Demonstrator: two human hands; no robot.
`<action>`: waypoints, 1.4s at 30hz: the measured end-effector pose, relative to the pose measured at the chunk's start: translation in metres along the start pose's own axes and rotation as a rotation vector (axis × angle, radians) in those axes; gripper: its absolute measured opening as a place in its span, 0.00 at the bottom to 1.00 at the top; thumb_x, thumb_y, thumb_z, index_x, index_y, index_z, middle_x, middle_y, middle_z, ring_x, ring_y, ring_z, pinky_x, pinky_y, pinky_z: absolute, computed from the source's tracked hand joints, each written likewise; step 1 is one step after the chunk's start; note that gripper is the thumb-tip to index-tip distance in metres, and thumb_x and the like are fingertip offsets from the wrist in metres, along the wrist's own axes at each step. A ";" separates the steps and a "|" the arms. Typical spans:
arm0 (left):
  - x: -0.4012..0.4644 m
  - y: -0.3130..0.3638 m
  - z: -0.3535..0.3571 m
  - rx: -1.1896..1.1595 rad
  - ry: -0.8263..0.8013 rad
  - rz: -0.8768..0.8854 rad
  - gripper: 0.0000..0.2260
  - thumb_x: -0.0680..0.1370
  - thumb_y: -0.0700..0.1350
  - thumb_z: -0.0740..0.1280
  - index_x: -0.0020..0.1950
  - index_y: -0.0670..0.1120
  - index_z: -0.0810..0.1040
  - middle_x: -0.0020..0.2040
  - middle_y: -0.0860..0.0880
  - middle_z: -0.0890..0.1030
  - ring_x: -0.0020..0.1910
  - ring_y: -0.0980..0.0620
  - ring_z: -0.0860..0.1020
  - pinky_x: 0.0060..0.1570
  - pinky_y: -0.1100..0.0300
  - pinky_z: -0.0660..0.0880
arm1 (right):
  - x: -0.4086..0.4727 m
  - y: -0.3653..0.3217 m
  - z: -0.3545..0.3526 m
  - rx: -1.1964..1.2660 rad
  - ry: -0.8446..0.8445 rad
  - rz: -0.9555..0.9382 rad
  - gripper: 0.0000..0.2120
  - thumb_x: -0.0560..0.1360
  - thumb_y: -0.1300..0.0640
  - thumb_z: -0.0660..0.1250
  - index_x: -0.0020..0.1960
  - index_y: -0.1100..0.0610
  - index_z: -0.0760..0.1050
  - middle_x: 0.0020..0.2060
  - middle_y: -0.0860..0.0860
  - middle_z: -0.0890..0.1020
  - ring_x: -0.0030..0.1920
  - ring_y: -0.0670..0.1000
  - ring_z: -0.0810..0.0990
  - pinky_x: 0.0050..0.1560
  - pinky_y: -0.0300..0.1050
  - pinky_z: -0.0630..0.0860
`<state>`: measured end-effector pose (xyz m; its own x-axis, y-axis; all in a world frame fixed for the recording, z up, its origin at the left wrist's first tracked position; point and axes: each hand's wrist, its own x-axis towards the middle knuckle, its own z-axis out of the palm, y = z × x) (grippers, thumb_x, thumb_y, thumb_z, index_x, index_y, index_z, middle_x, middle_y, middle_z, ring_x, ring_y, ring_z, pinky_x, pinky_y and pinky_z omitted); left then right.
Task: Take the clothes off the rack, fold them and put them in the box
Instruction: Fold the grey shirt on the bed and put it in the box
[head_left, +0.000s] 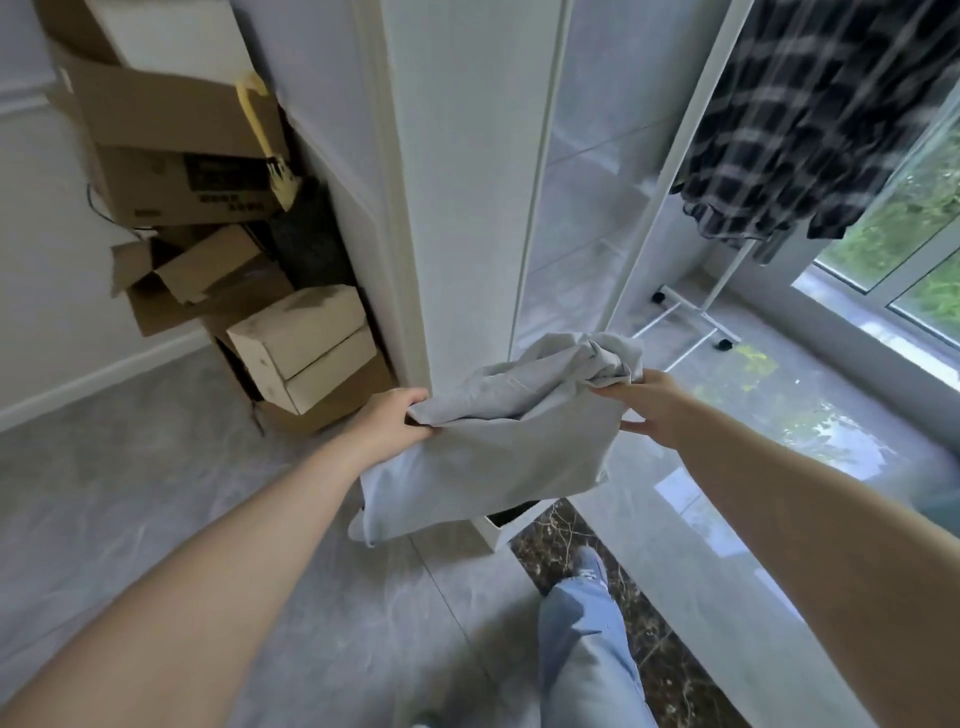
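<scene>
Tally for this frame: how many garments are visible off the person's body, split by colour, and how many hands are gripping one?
Light grey garment, held in the air: 1
Dark plaid garment, hanging on the rack: 1
Total garments: 2
Hands gripping the grey garment: 2, left hand and right hand

garment (498, 457): soft matt grey cloth, creased | boxes (176, 140): matt brown cardboard, worn | floor (727, 519): glossy smooth tile | shirt (810, 114): checked dark cloth | rack (691, 322): white, smooth
</scene>
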<state>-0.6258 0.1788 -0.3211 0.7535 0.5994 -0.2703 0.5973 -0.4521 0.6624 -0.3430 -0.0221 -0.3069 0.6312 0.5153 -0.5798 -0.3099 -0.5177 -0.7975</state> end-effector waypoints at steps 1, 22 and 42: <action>0.019 0.002 0.004 -0.003 0.013 -0.030 0.10 0.71 0.45 0.70 0.36 0.46 0.70 0.33 0.53 0.74 0.35 0.53 0.70 0.36 0.56 0.63 | 0.026 -0.007 -0.003 -0.028 -0.020 0.007 0.21 0.65 0.57 0.82 0.55 0.56 0.80 0.51 0.49 0.83 0.53 0.49 0.80 0.58 0.51 0.80; 0.237 -0.054 0.181 -0.259 0.217 -0.479 0.09 0.79 0.33 0.64 0.59 0.37 0.72 0.53 0.35 0.76 0.51 0.39 0.75 0.43 0.55 0.68 | 0.366 0.026 -0.018 -0.288 -0.239 0.097 0.27 0.57 0.56 0.81 0.54 0.63 0.81 0.54 0.62 0.84 0.57 0.58 0.83 0.62 0.53 0.79; 0.299 -0.199 0.342 0.079 0.153 -0.235 0.07 0.73 0.40 0.56 0.49 0.48 0.67 0.36 0.46 0.74 0.41 0.41 0.72 0.60 0.46 0.72 | 0.503 0.200 0.041 -0.326 -0.201 -0.205 0.07 0.74 0.59 0.70 0.50 0.60 0.76 0.35 0.47 0.75 0.32 0.39 0.71 0.33 0.31 0.69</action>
<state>-0.4252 0.2225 -0.7725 0.5452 0.7838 -0.2973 0.7747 -0.3356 0.5359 -0.1161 0.1616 -0.7647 0.4950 0.7361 -0.4616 0.0688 -0.5628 -0.8237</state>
